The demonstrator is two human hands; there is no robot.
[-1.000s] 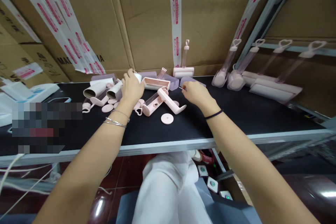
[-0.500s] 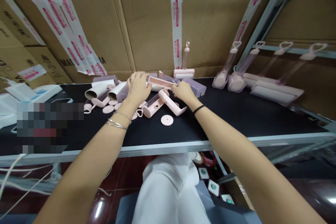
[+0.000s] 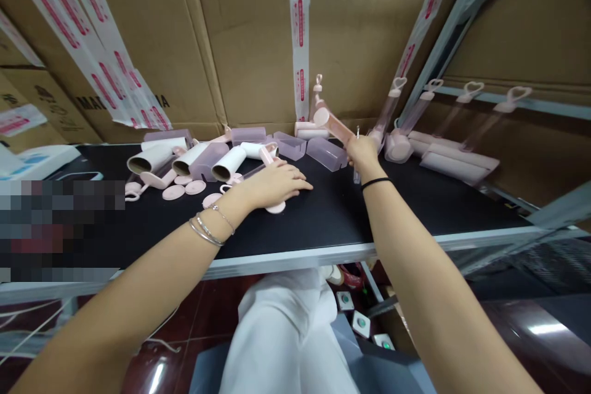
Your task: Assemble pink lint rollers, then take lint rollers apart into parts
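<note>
My right hand [image 3: 363, 151] is closed round a pink lint-roller frame [image 3: 333, 124], lifted above the black table [image 3: 323, 221] with its end pointing up and left; a thin clear piece shows by the fingers. My left hand [image 3: 276, 185] lies flat with fingers stretched out over a pink disc [image 3: 277, 207] and a clear-handled pink part on the table. Behind it lie white paper rolls [image 3: 228, 164], pale purple covers [image 3: 326, 153] and more pink discs [image 3: 173, 192].
Finished rollers with heart-topped handles [image 3: 398, 143] lean at the back right beside a metal shelf post. Taped cardboard boxes [image 3: 258, 31] wall off the back. A white device [image 3: 37, 161] sits at the far left. My knees in white trousers are below the table edge.
My right hand picked up the pink frame from the pile and raised it to the right. My left hand left the pile and came down flat near the pink disc.
</note>
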